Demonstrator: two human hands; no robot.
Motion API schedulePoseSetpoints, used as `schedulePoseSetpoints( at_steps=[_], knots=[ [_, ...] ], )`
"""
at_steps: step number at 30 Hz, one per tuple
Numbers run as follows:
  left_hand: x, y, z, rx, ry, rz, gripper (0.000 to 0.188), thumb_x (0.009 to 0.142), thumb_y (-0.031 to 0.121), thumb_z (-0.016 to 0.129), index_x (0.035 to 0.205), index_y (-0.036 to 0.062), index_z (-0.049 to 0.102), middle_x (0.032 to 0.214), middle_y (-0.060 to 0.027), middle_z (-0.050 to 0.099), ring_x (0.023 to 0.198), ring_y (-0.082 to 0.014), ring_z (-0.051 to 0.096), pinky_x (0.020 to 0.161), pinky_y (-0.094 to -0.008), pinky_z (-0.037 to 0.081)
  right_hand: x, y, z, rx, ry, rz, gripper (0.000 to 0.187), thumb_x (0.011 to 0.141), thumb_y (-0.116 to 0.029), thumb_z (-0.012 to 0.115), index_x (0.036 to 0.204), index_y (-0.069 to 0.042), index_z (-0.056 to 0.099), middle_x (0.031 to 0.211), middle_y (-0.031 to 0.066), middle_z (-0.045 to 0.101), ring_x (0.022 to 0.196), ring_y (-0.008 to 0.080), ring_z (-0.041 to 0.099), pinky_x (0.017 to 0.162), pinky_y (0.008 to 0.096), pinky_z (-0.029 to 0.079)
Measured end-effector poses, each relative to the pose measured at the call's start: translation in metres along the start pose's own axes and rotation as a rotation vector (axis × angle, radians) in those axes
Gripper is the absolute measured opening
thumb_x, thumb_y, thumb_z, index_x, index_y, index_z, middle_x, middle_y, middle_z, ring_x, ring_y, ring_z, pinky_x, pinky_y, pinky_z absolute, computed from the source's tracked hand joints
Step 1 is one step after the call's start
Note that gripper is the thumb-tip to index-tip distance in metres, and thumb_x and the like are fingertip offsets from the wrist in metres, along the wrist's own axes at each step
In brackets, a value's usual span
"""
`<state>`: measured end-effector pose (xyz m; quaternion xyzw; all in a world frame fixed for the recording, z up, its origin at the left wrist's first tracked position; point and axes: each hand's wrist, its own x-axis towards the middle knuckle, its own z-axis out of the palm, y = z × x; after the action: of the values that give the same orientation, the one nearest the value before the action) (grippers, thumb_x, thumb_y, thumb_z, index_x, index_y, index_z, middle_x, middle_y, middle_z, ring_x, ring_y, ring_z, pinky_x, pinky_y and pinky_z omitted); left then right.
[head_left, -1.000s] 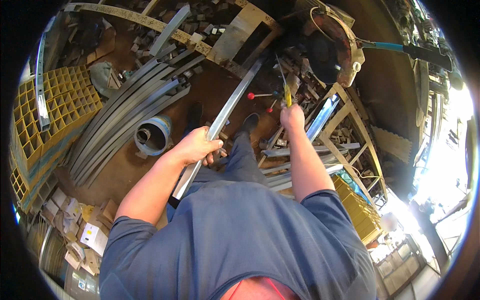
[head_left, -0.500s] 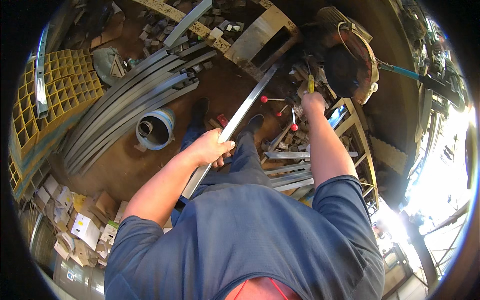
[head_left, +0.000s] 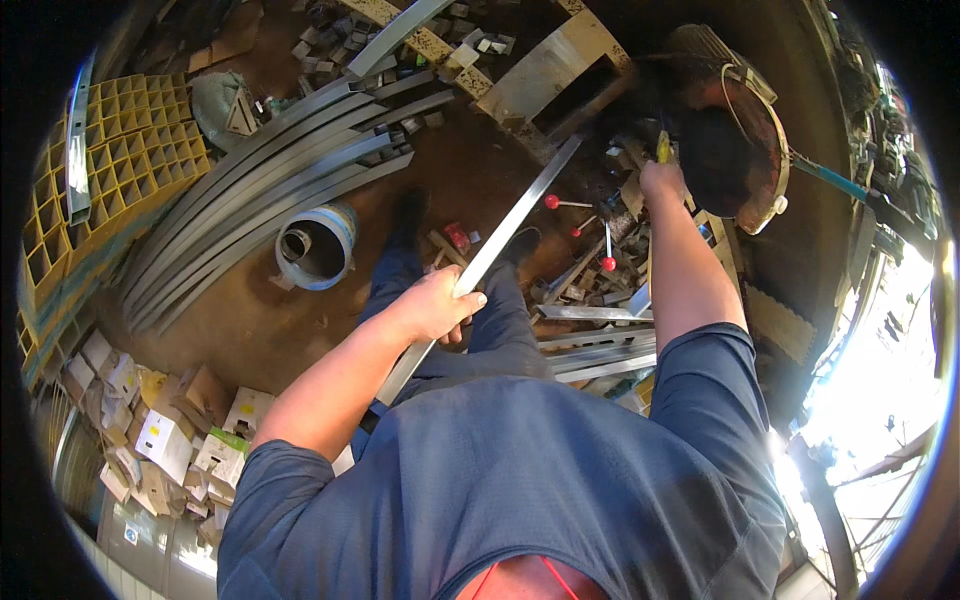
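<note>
Diagonally, the long metal bar (head_left: pixel 522 210) is gripped in the left hand (head_left: pixel 432 303) – the nearer one – its axis slanting forward and rightward toward the red machine (head_left: pixel 771 150), while a yellow handle (head_left: pixel 664 147) is clasped by the right hand (head_left: pixel 663 183)

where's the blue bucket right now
In the head view, the blue bucket sits on the floor left of centre, between the long grey metal bars and the person's left hand.
</note>
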<state>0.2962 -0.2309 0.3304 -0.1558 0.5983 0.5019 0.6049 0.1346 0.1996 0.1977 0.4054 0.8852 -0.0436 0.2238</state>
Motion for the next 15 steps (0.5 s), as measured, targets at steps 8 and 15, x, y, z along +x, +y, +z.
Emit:
schedulePoseSetpoints(
  at_steps=[8,15],
  knots=[
    [0.002,-0.005,-0.007,0.018,-0.002,-0.008,0.027,0.108,0.026,0.068,0.121,0.0029,0.068,0.087,-0.0058,0.07,0.059,-0.0143,0.067,0.052,-0.0324,0.056,0.028,-0.026,-0.016,0.055,-0.078,0.128,0.045,0.097,-0.025,0.059,0.127,0.004,0.076,0.134,0.0254,0.074,0.124,0.04,0.073,0.104,0.0468,0.058],
    [0.009,-0.013,-0.012,0.108,0.013,0.005,0.027,0.108,0.024,0.068,0.123,0.0017,0.065,0.097,-0.0086,0.077,0.059,-0.016,0.068,0.053,-0.0332,0.057,0.047,-0.018,-0.004,0.02,-0.051,0.092,0.044,0.098,-0.027,0.059,0.124,0.003,0.077,0.131,0.0245,0.076,0.123,0.0407,0.074,0.103,0.047,0.058]
  ],
)
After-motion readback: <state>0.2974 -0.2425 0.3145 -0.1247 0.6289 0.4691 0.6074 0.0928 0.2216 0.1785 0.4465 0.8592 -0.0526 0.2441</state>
